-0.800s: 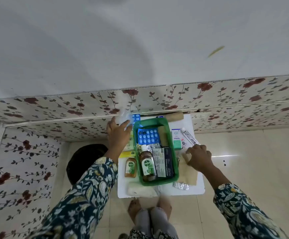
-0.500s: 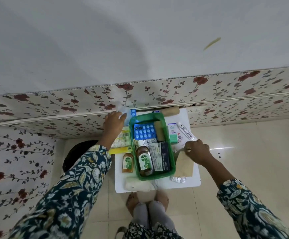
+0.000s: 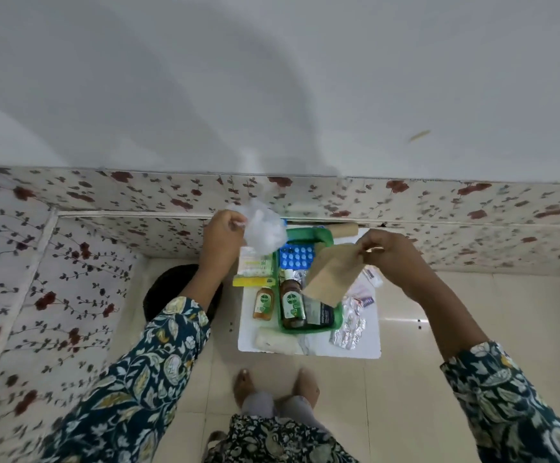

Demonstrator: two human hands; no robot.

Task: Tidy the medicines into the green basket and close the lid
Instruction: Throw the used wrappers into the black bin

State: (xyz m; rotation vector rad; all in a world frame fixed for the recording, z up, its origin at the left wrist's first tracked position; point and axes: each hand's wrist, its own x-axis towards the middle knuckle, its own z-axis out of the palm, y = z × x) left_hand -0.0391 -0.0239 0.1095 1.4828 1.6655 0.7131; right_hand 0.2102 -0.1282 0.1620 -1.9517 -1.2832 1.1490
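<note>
- A person stands over a small white table point(image 3: 308, 349) at the centre of the frame, both arms in dark floral sleeves reaching forward, bare feet visible at the lower centre
- The left hand point(image 3: 220, 235), left of centre, is raised above the table's far left corner, its fingers pinched shut on a crumpled clear plastic bag point(image 3: 263, 230) that hangs blurred over the far left corner of the green basket point(image 3: 308, 329)
- The right hand point(image 3: 385, 252), right of centre, grips a brown paper envelope point(image 3: 330, 275) by its upper corner, fingers closed on it; the envelope hangs tilted above the basket's right half
- The green basket sits open on the table in the middle of the frame, holding a blue blister pack point(image 3: 296, 257) at its far end, a large brown Dettol bottle point(image 3: 292, 304) lying near its left wall and a dark box point(image 3: 320, 312) beside the bottle
- A smaller Dettol bottle point(image 3: 264, 304) lies on the table just left of the basket, with a pale box point(image 3: 255, 262) and a yellow box point(image 3: 253, 281) beyond it
- Silver foil strips point(image 3: 348, 329) lie to the lower right of the basket, a white bandage roll point(image 3: 275, 339) at the table's near edge, a tan roll point(image 3: 342, 228) at its far edge
</note>
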